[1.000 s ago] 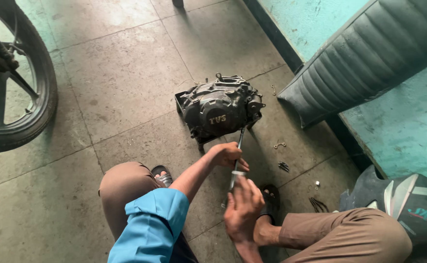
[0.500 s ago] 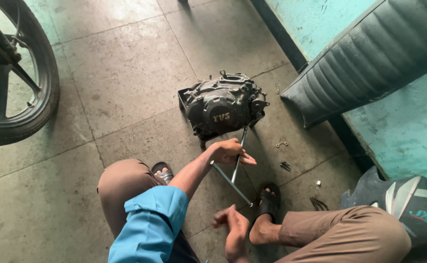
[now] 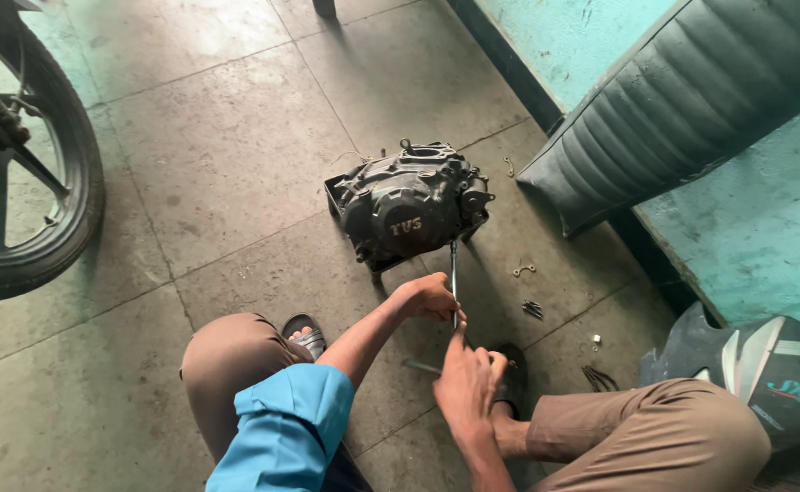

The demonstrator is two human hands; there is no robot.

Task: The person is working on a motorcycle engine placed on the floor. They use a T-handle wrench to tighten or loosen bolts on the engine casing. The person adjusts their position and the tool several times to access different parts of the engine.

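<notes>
A black motorcycle engine block (image 3: 409,205) lies on the concrete floor in front of my knees. A long metal T-handle wrench (image 3: 454,273) runs from the engine's near lower edge back toward me. My left hand (image 3: 427,297) is closed around the wrench shaft at about its middle. My right hand (image 3: 466,383) grips the cross handle at the near end; one end of the bar sticks out to its left. I am squatting in brown trousers with a blue sleeve on my left arm.
A motorcycle wheel (image 3: 26,182) stands at the far left. A black ribbed seat (image 3: 673,109) leans on the teal wall at the right. Small bolts and clips (image 3: 532,308) lie right of the wrench. A dark body panel (image 3: 764,364) sits at lower right.
The wrench has swung from a slant to pointing straight at the engine. My right hand came up from near my foot and closed on the handle. My left hand stayed on the shaft.
</notes>
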